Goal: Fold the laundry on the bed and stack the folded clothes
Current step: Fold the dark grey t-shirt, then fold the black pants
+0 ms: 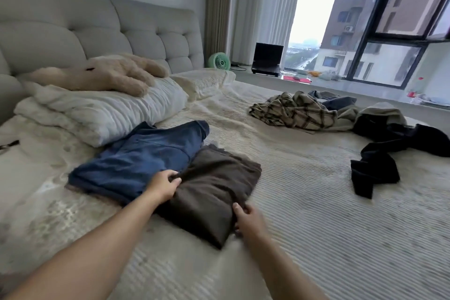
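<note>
A folded dark brown garment (216, 185) lies on the bed (304, 202) in front of me. My left hand (163, 184) pinches its left edge, and my right hand (247, 219) grips its near right corner. Beside it on the left lies a folded blue garment (138, 158), and the brown one overlaps its right edge. Unfolded laundry sits at the far right: a crumpled plaid shirt (294, 111), a grey piece (379, 111) and a black garment (389, 151).
Pillows (104, 109) with a plush toy (109, 73) lie at the headboard on the left. A green fan (220, 62) and a laptop (267, 57) stand on the window ledge beyond the bed. Small items lie along the ledge on the right.
</note>
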